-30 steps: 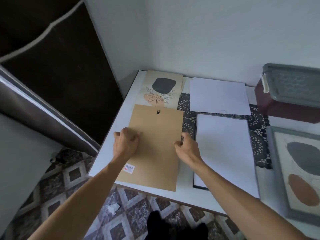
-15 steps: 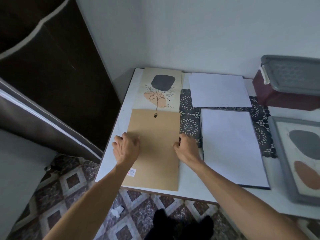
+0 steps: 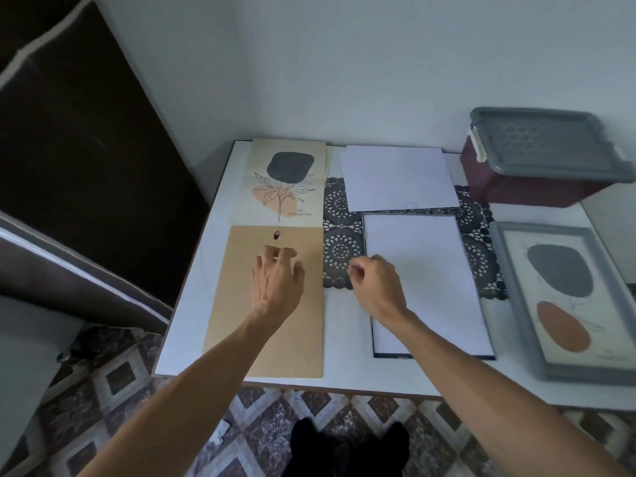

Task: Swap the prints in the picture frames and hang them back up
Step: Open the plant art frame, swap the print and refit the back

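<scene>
The backing board (image 3: 237, 297), a plain brown panel with a small dark hanger (image 3: 276, 235) near its far edge, lies flat on the near left part of the white table (image 3: 186, 325), its near edge reaching just past the table's front edge. The left hand (image 3: 277, 282) is over the upper half of the board, palm down, its fingers (image 3: 275, 251) loosely bent and bunched close together just short of the hanger. They grip nothing, and I cannot tell whether the tips touch the board. Just beyond the board's far edge lies the leaf print (image 3: 287, 182), face up. The right hand (image 3: 375, 287) is off the board, to its right, over the edge of a black lace mat (image 3: 339, 228) and the left rim of a dark frame (image 3: 409, 214) that lies with a white sheet (image 3: 426, 263) in it. Its fingers are curled in with thumb and forefinger brought together; whether they pinch anything I cannot tell. A second white sheet (image 3: 395, 177) lies on the mat beyond the dark frame. At the right edge of the table sits a grey frame (image 3: 509, 290) showing a print of grey and rust-coloured ovals. A maroon storage box (image 3: 516, 191) with a grey lid stands in the far right corner.
</scene>
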Motion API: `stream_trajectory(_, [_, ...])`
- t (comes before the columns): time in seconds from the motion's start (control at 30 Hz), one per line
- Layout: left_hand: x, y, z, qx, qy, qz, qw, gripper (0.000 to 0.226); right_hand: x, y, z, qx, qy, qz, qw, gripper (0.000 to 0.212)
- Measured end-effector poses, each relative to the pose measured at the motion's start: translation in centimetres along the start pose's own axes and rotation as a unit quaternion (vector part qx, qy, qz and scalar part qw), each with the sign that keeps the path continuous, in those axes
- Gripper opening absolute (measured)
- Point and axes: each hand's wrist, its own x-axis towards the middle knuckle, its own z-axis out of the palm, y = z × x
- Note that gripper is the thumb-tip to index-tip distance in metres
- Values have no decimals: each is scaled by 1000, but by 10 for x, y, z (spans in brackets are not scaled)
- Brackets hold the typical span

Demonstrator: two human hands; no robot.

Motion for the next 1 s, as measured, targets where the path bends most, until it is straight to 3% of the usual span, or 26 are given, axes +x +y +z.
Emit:
stream_trajectory(0.17, [-1, 57, 41, 16, -45, 130, 990, 18, 1, 51, -41, -56, 23, 30, 998, 23])
stream_trajectory(0.3, [-7, 96, 61, 35, -66, 183, 980, 26, 3, 97, -70, -152, 32, 55, 986, 32])
stream_trajectory(0.4, [-9, 116, 73, 65, -88, 194, 975, 35, 6, 125, -87, -218, 29, 68, 973, 44])
stream_trajectory(0.57, [-7, 133, 88, 120, -103, 187, 969, 39, 13, 153, -95, -294, -4, 89, 952, 81])
stream_trajectory(0.67, [-7, 133, 93, 135, -105, 176, 969, 39, 14, 162, -94, -309, -14, 85, 947, 90])
stream_trajectory(0.83, [-6, 136, 96, 133, -106, 168, 971, 37, 14, 167, -91, -291, 14, 61, 955, 79])
stream_trajectory(1.0, [-6, 137, 94, 120, -112, 161, 973, 36, 11, 162, -94, -241, 58, 44, 968, 41])
